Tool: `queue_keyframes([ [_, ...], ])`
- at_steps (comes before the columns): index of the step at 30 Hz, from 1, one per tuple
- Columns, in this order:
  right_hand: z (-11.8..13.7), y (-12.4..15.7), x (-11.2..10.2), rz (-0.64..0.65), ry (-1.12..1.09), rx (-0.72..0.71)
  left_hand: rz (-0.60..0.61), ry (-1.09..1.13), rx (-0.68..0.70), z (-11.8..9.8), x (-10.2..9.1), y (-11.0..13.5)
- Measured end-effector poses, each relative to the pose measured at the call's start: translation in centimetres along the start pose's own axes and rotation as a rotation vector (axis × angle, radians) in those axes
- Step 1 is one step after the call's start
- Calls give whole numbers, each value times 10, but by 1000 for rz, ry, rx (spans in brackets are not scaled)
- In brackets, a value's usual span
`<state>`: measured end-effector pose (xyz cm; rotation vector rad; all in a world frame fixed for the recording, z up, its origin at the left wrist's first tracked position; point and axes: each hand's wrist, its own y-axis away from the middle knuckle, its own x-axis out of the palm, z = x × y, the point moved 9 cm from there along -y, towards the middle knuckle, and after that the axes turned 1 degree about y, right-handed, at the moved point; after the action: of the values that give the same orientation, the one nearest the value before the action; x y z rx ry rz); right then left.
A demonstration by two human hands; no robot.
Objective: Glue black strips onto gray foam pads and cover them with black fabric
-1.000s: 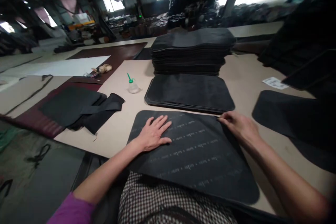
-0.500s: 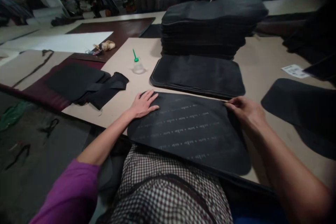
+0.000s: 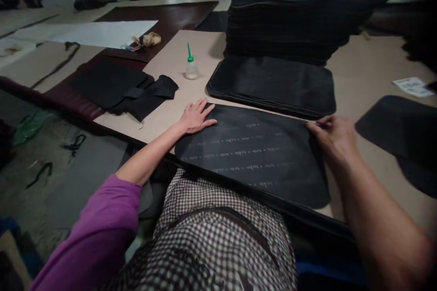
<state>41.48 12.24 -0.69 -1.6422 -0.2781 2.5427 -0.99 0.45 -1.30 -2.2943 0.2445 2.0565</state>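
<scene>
A black sheet (image 3: 252, 154) with rounded corners and rows of pale print lies at the table's front edge, close to my body. My left hand (image 3: 196, 119) rests on its far left corner, fingers stretched out and thumb apart. At the far right corner my right hand (image 3: 332, 134) pinches the sheet's edge between thumb and fingers. Just beyond the sheet lies a low pile of similar black pieces (image 3: 273, 82), edges roughly lined up. Whether a second layer lies under the printed sheet cannot be made out.
A tall stack of black pieces (image 3: 287, 32) stands behind the low pile. Left of it is a clear bottle with a green spout (image 3: 191, 68). Black scraps (image 3: 153, 93) lie at the left, dark cut pieces (image 3: 403, 127) and a paper label (image 3: 413, 86) at the right.
The camera view has shifted, so the table's things sit higher and further right. Both hands keep their places on the sheet's far corners.
</scene>
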Motion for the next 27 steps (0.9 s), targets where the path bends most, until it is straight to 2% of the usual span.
queue_keyframes([
  [3,17,20,-21,-77,48,-68,3,-8,-5,-1,1,3],
  [6,25,54,-41,-86,102,-115,-34,-34,4,1,2,2],
  [8,39,84,-47,-9,44,-247,-43,-46,21,4,6,-1],
  [11,67,138,-45,183,-1,-490,-48,-55,32,9,11,-6],
  [13,72,166,-40,278,53,-560,-44,-64,29,11,13,-8],
  [15,67,180,-35,314,107,-555,-41,-75,25,12,14,-8],
  [20,39,192,-32,304,221,-492,-64,-74,43,6,7,-4],
  [27,12,212,-49,240,243,-520,-90,-59,87,-16,-9,6],
])
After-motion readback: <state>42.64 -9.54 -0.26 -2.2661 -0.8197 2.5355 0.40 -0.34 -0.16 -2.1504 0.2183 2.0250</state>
